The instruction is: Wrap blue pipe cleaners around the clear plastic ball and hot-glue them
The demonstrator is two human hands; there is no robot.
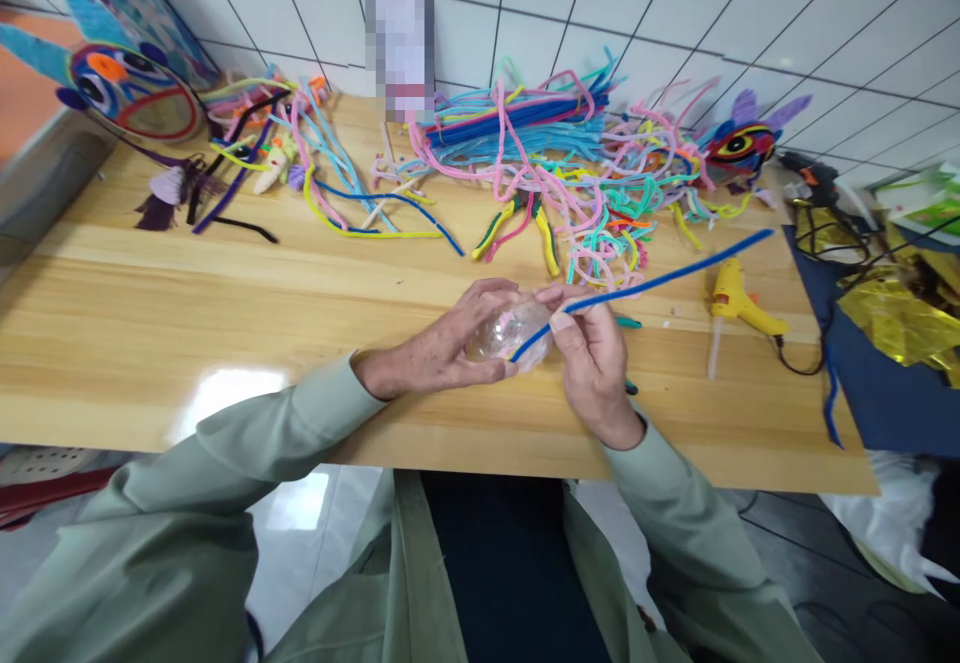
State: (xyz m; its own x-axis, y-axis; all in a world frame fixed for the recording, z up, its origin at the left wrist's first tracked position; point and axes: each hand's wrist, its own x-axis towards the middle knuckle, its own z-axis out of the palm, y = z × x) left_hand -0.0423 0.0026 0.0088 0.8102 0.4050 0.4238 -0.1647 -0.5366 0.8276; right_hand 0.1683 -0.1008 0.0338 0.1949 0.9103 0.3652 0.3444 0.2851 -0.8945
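My left hand [442, 348] is wrapped round a clear plastic ball [504, 335] just above the wooden table [225, 343]. My right hand [592, 353] pinches a long blue pipe cleaner [675, 273] near its lower end. That end lies across the ball's surface, and the rest of it runs up and to the right over the table. Both hands are closed and meet at the ball near the table's front edge.
A tangled heap of coloured pipe cleaners [570, 163] fills the back of the table. A yellow glue gun [739, 308] lies to the right. Pipe-cleaner fish figures sit at the back left [127, 88] and back right [742, 143]. Gold foil [900, 313] lies on a blue cloth at the right.
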